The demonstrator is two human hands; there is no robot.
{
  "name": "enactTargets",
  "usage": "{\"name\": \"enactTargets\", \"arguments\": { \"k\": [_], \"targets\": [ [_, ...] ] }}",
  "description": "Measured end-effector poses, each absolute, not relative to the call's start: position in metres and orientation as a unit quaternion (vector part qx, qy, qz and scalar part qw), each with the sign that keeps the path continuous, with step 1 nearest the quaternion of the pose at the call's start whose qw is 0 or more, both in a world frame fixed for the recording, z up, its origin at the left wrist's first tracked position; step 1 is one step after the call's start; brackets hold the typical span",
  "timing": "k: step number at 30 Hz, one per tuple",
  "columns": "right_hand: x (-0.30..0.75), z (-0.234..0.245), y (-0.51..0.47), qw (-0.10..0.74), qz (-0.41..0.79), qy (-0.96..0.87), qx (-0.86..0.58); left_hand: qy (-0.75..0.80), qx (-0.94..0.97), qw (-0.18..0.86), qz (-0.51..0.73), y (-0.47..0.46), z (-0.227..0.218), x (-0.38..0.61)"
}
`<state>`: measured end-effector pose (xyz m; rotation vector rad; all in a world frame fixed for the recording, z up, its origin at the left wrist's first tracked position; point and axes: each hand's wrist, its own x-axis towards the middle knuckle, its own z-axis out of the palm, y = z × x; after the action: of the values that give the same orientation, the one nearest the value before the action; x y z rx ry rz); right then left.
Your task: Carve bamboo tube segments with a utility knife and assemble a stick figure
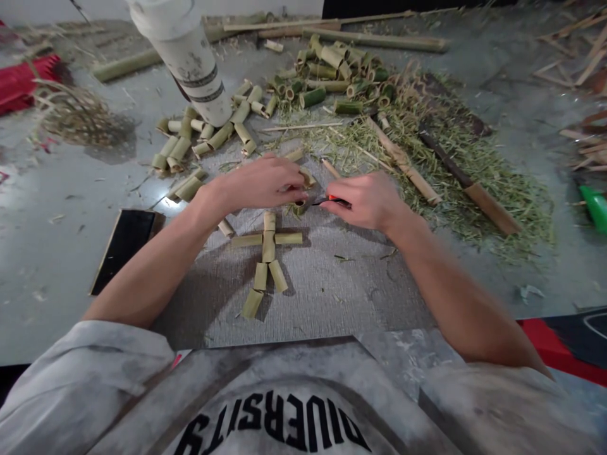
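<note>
One slim tool [338, 200] juts leftward from the right hand [367, 201].

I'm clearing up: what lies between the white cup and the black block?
Several short bamboo pieces lie between the white cup and black block, in the head view.

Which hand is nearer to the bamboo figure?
Left: the left hand is just beyond the top of the bamboo figure; the right hand is farther, to its right.
</note>
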<state>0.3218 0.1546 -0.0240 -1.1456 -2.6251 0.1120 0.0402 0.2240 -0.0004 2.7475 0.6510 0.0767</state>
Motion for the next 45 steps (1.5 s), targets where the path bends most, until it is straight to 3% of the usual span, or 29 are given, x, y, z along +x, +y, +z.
{"name": "enactTargets", "arguments": {
  "k": [9,45],
  "targets": [
    [0.3182,-0.0251,0.1522,0.141,0.044,-0.898,-0.414,0.213,0.965,0.154,-0.021,0.2250,-0.0031,0.0387],
    [0.3136,-0.0285,0.1502,0.060,0.011,-0.910,-0.410,0.207,0.954,0.218,-0.007,0.2248,-0.0063,0.0435]
  ]
}}
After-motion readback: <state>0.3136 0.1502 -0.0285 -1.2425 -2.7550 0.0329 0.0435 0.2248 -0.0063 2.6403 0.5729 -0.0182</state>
